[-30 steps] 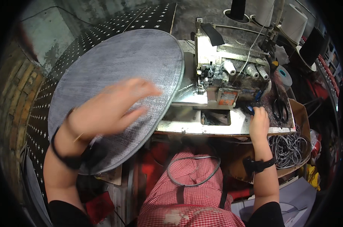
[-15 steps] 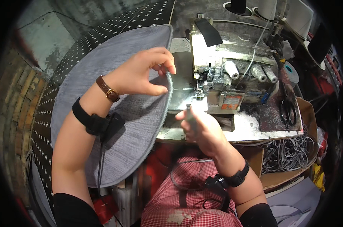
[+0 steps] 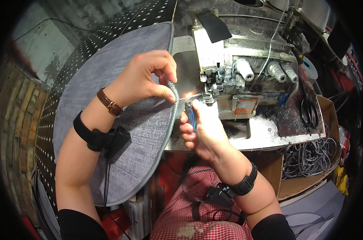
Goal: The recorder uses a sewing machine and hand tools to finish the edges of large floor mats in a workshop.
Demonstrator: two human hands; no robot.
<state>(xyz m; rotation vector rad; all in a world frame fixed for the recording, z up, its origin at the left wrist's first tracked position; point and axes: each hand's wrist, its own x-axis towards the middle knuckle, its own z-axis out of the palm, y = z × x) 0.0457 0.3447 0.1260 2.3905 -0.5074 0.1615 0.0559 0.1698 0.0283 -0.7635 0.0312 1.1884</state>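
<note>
My left hand [image 3: 147,76] is closed on the bound edge of a grey mat [image 3: 121,172] with a curved outline, thumb and fingers pinching its right side. In my right hand [image 3: 209,132] is a dark lighter with blue marks [image 3: 190,116], held upright with the thumb by its top. A small orange flame [image 3: 188,95] shows just above it. Beside the flame a thin thread chain [image 3: 196,95] spans between the mat's edge and the needle area of an overlock sewing machine [image 3: 245,48]. The mat stands tilted left of the machine.
Thread tension knobs [image 3: 244,70] jut from the machine's front. Black scissors [image 3: 308,113] lie on a dark, lint-covered pad at the right. Below that, a cardboard box [image 3: 287,186] holds tangled grey cords. A black studded surface [image 3: 105,44] runs behind the mat.
My right hand has brought the lighter up to the thread chain, and a flame now shows. My left hand has closed more on the mat's edge. The whole view has shifted slightly.
</note>
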